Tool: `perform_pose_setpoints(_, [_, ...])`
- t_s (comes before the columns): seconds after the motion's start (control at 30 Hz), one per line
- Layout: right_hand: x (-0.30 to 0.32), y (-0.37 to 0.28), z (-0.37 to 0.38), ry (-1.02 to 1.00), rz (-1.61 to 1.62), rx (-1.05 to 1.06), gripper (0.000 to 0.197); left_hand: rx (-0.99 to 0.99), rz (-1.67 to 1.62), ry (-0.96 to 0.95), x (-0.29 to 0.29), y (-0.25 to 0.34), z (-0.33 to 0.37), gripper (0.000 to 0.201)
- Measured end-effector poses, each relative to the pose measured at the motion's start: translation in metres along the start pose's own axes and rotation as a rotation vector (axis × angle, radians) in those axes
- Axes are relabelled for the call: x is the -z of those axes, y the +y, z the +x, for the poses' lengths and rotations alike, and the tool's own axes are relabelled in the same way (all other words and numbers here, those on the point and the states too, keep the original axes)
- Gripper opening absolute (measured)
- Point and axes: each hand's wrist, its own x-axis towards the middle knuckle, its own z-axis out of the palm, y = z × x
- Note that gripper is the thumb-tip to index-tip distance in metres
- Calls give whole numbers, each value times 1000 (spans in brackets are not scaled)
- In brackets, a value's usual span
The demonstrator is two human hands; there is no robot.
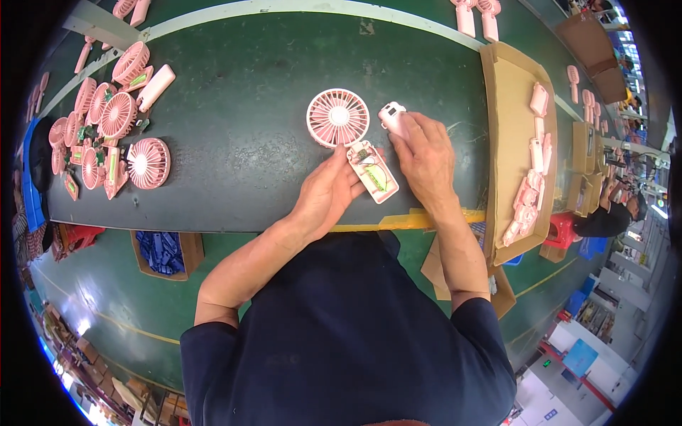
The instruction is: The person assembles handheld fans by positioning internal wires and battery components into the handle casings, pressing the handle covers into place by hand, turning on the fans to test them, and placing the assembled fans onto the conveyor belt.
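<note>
A pink handheld fan (338, 118) lies at the middle of the green bench, its round grille away from me. Its handle (375, 175) is uncovered and points toward me, showing a small circuit board, thin wires and a green-yellow piece inside. The fingers of my left hand (323, 188) are closed around the handle's left side near the grille. Just to the right, my right hand (429, 156) grips a pink handle cover (393, 118) with a small dark window at its far end. The cover is apart from the fan; my fingers hide its near part.
Several pink fans (118, 115), some with handles opened, are heaped on the bench at left. A cardboard box (497, 106) with pink handle parts stands along the right. Below the bench's front edge is a carton (193, 255) of blue pieces. Another person (614, 217) is at far right.
</note>
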Motion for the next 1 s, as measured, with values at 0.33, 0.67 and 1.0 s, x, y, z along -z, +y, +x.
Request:
perform_pose_setpoints(0.33, [47, -64, -28, 144, 240, -1, 41, 12, -57, -68, 6, -1, 0, 56])
perform_pose_setpoints(0.67, [24, -69, -30, 63, 219, -33, 42, 26, -82, -42, 4, -1, -1, 57])
perform_pose_setpoints(1.0, [24, -67, -31, 56, 200, -15, 41, 19, -93, -73, 6, 0, 0, 57])
